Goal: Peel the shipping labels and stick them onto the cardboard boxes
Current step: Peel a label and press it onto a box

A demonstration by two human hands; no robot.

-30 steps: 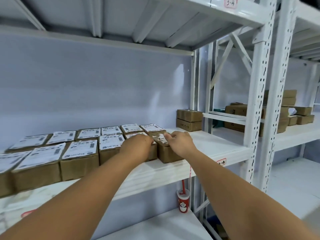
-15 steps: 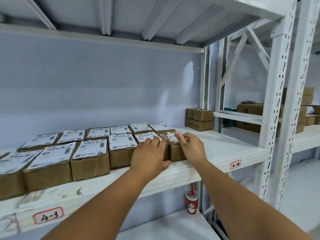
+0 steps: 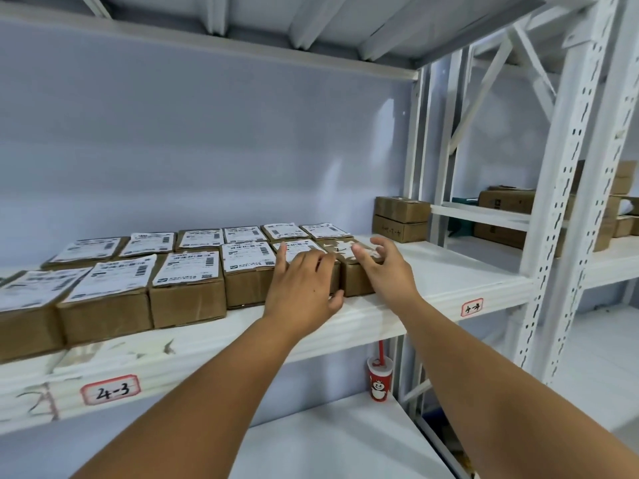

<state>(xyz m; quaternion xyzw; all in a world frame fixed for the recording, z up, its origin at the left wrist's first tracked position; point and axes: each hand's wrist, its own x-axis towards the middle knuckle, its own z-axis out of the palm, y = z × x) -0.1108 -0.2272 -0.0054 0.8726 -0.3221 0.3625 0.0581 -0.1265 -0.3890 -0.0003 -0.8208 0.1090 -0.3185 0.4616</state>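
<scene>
Here, unlabelled box [image 3: 352, 279] under spread right hand [image 3: 387, 267]; left hand [image 3: 301, 281] flat on neighbouring box [image 3: 299, 245].

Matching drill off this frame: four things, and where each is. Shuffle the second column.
1. left hand
2. right hand
3. red cup
4. stack of two plain boxes

A. on the lower shelf
B. back right of the box shelf
C. resting on a labelled box
D. at the unlabelled end box

Pairs: 1-C, 2-D, 3-A, 4-B

Left hand [image 3: 304, 281] flat on labelled box [image 3: 300, 246], right hand [image 3: 389, 267] at end box [image 3: 358, 283]
</scene>
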